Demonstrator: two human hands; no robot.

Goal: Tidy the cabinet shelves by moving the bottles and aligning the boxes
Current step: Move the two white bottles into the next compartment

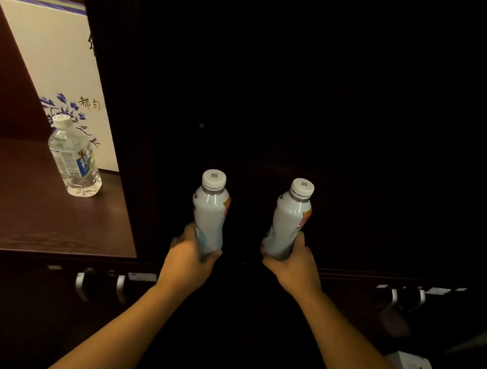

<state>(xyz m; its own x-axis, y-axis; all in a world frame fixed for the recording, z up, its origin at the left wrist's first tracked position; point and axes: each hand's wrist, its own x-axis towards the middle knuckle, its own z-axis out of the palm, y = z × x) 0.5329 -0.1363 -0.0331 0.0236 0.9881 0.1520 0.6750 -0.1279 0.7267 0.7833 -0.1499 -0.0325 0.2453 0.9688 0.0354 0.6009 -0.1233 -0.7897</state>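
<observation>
I hold two tall pale plastic bottles with white caps upright, side by side and apart, in front of the dark middle compartment: the left bottle (210, 211) gripped low by my left hand (190, 256), the right bottle (289, 220) by my right hand (294, 262), probably so both can be stood down together. Left of the left bottle, a clear water bottle (73, 160) stands on the brown wooden shelf (28, 212) before a tilted white floral box (55, 65).

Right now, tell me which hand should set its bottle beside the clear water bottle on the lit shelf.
Left. The left hand grips its white bottle nearer the clear water bottle; the right hand would probably have to cross over.
</observation>
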